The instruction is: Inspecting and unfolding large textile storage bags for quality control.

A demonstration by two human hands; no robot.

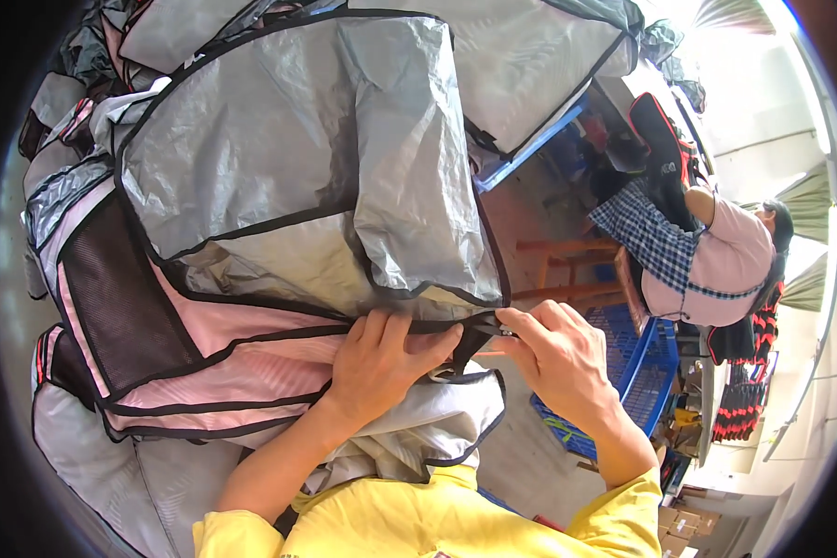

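A large silver-lined fabric bag (242,130) with pink outer panels, a dark mesh panel (126,288) and black binding is spread out in front of me. My left hand (372,363) is closed on the black-bound edge near its lower middle, thumb and fingers pinching the cloth. To its right, my right hand (563,358) is closed at the bag's corner. Its fingers hold a small dark tool (498,325) with a metallic glint, which looks like thread snips; most of it is hidden. Loose grey-white lining (418,418) hangs below my hands.
More silver-lined bags (539,65) are heaped at the far side and left. A blue plastic basket (637,358) and a wooden stool (567,270) stand to the right. Beyond, a seated person (707,251) in pink handles a black-and-red item (665,153).
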